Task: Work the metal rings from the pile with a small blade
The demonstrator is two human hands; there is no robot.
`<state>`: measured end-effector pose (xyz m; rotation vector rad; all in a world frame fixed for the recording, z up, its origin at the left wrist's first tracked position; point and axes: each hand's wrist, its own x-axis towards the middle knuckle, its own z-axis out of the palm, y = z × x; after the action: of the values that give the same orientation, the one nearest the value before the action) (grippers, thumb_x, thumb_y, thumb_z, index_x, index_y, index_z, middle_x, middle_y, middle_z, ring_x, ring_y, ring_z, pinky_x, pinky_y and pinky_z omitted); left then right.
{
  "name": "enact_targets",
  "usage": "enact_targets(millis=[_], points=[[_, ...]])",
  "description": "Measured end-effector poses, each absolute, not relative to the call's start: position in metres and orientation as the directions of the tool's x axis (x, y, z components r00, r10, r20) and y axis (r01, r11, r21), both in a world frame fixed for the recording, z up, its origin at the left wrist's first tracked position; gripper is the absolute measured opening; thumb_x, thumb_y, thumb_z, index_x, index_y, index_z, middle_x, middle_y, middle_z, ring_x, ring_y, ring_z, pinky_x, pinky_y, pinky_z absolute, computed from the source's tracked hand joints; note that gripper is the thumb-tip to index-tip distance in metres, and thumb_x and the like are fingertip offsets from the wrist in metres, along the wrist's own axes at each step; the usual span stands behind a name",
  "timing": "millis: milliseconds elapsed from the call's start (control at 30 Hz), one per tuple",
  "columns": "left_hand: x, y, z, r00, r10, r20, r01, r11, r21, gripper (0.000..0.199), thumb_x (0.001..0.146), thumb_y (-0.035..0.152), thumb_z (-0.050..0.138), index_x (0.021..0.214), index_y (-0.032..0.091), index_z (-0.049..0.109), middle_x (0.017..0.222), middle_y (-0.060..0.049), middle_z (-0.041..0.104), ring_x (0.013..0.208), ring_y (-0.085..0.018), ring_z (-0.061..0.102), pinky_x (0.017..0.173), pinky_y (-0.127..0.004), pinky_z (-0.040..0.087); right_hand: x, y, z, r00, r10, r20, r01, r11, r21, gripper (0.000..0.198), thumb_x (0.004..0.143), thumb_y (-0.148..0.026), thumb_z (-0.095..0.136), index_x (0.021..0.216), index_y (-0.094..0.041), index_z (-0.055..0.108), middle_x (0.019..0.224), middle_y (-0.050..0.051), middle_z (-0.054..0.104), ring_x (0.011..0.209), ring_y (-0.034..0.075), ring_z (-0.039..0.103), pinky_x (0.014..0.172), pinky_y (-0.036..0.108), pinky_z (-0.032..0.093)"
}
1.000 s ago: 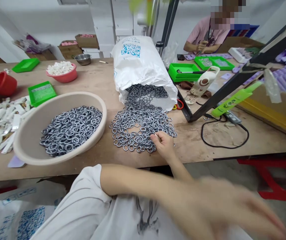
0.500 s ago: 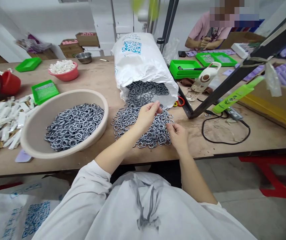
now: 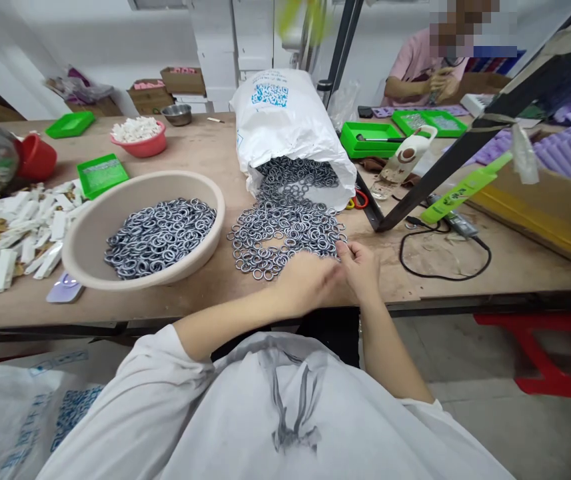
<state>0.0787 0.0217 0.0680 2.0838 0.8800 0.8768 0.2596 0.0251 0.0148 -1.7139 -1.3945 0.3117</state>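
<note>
Grey rings point(image 3: 252, 243) lie in a loose pile on the table, spilling from the mouth of a white sack point(image 3: 290, 120) on its side. My left hand point(image 3: 305, 283) is at the near edge of this pile, close to my right hand; its fingers are smeared by motion. My right hand point(image 3: 362, 270) rests at the pile's right edge, thumb and fingers pinched together. Whatever is between those fingers is too small to make out. To the left stands a beige basin point(image 3: 85, 257) holding many more grey rings point(image 3: 165, 237).
White plastic pieces point(image 3: 2, 267) cover the far left, near a green tray point(image 3: 102, 175) and a red bowl point(image 3: 140, 145) of white parts. A dark metal post point(image 3: 415, 190) slants up at right, beside a cable point(image 3: 445, 277). A co-worker point(image 3: 420, 73) sits across the table.
My left hand has come down toward me from the pile's middle to its near edge, beside my right hand. A bare patch now shows among the rings. The view has shifted slightly.
</note>
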Motion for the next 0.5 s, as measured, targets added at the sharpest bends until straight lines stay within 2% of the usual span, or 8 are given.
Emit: enact_targets(millis=[67, 100, 167, 233, 300, 367, 433, 500], points=[[0.061, -0.013, 0.041, 0.842, 0.419, 0.34, 0.234, -0.851, 0.47, 0.021, 0.094, 0.037, 0.053, 0.087, 0.021, 0.066, 0.064, -0.004, 0.06, 0.064, -0.019, 0.052, 0.067, -0.035, 0.037, 0.262, 0.021, 0.015, 0.342, 0.876, 0.339, 0.672, 0.024, -0.74, 0.05, 0.09, -0.062, 0.05, 0.065, -0.02, 0.057, 0.06, 0.0, 0.05, 0.062, 0.015, 0.043, 0.06, 0.028, 0.029], [0.048, -0.027, 0.026, 0.907, 0.299, 0.297, 0.187, -0.917, 0.353, 0.022, 0.096, 0.035, 0.049, 0.095, 0.021, 0.067, 0.067, -0.004, 0.063, 0.065, -0.018, 0.053, 0.068, -0.034, 0.038, 0.263, 0.019, 0.016, 0.343, 0.872, 0.349, 0.675, 0.03, -0.737, 0.05, 0.09, -0.062, 0.05, 0.066, -0.019, 0.058, 0.06, 0.0, 0.051, 0.063, 0.016, 0.043, 0.059, 0.028, 0.029], [0.015, -0.045, -0.004, 0.948, 0.237, 0.213, 0.184, -0.953, 0.242, 0.027, 0.096, 0.034, 0.049, 0.108, 0.019, 0.066, 0.079, -0.006, 0.068, 0.073, -0.019, 0.057, 0.072, -0.034, 0.041, 0.264, 0.014, 0.017, 0.338, 0.868, 0.363, 0.681, 0.04, -0.731, 0.049, 0.091, -0.061, 0.05, 0.067, -0.019, 0.059, 0.06, 0.0, 0.051, 0.062, 0.016, 0.043, 0.059, 0.028, 0.029], [-0.027, -0.054, -0.027, 0.95, 0.288, 0.12, 0.261, -0.945, 0.199, 0.029, 0.096, 0.033, 0.047, 0.114, 0.018, 0.064, 0.091, -0.007, 0.071, 0.082, -0.02, 0.06, 0.078, -0.033, 0.043, 0.263, 0.009, 0.019, 0.327, 0.869, 0.371, 0.693, 0.046, -0.719, 0.049, 0.092, -0.06, 0.05, 0.066, -0.019, 0.058, 0.059, 0.0, 0.051, 0.061, 0.015, 0.043, 0.059, 0.028, 0.028], [-0.075, -0.062, -0.046, 0.929, 0.37, -0.017, 0.365, -0.905, 0.217, 0.03, 0.096, 0.025, 0.046, 0.12, 0.022, 0.063, 0.105, -0.009, 0.071, 0.09, -0.019, 0.062, 0.086, -0.033, 0.044, 0.261, 0.003, 0.022, 0.315, 0.87, 0.38, 0.703, 0.055, -0.709, 0.048, 0.092, -0.058, 0.05, 0.065, -0.02, 0.058, 0.059, 0.0, 0.05, 0.06, 0.015, 0.043, 0.059, 0.029, 0.028], [-0.118, -0.075, -0.06, 0.844, 0.513, -0.156, 0.536, -0.824, 0.186, 0.035, 0.095, 0.017, 0.044, 0.123, 0.022, 0.064, 0.12, -0.012, 0.069, 0.098, -0.021, 0.063, 0.088, -0.033, 0.044, 0.26, -0.001, 0.024, 0.314, 0.864, 0.393, 0.708, 0.063, -0.704, 0.047, 0.092, -0.057, 0.051, 0.065, -0.02, 0.058, 0.059, 0.0, 0.05, 0.061, 0.015, 0.043, 0.059, 0.029, 0.028], [-0.147, -0.093, -0.07, 0.673, 0.705, -0.222, 0.734, -0.674, 0.084, 0.039, 0.091, 0.01, 0.041, 0.119, 0.016, 0.067, 0.13, -0.018, 0.065, 0.108, -0.026, 0.063, 0.089, -0.036, 0.045, 0.258, -0.003, 0.024, 0.318, 0.858, 0.403, 0.707, 0.068, -0.704, 0.047, 0.091, -0.057, 0.052, 0.064, -0.02, 0.057, 0.06, 0.0, 0.05, 0.061, 0.015, 0.044, 0.06, 0.029, 0.028], [-0.156, -0.109, -0.07, 0.579, 0.781, -0.234, 0.814, -0.572, 0.101, 0.033, 0.09, 0.011, 0.043, 0.107, 0.015, 0.071, 0.128, -0.017, 0.067, 0.109, -0.028, 0.064, 0.087, -0.036, 0.046, 0.255, -0.004, 0.022, 0.317, 0.859, 0.403, 0.704, 0.072, -0.707, 0.047, 0.091, -0.057, 0.052, 0.063, -0.02, 0.056, 0.059, -0.001, 0.049, 0.061, 0.015, 0.044, 0.059, 0.029, 0.028]])
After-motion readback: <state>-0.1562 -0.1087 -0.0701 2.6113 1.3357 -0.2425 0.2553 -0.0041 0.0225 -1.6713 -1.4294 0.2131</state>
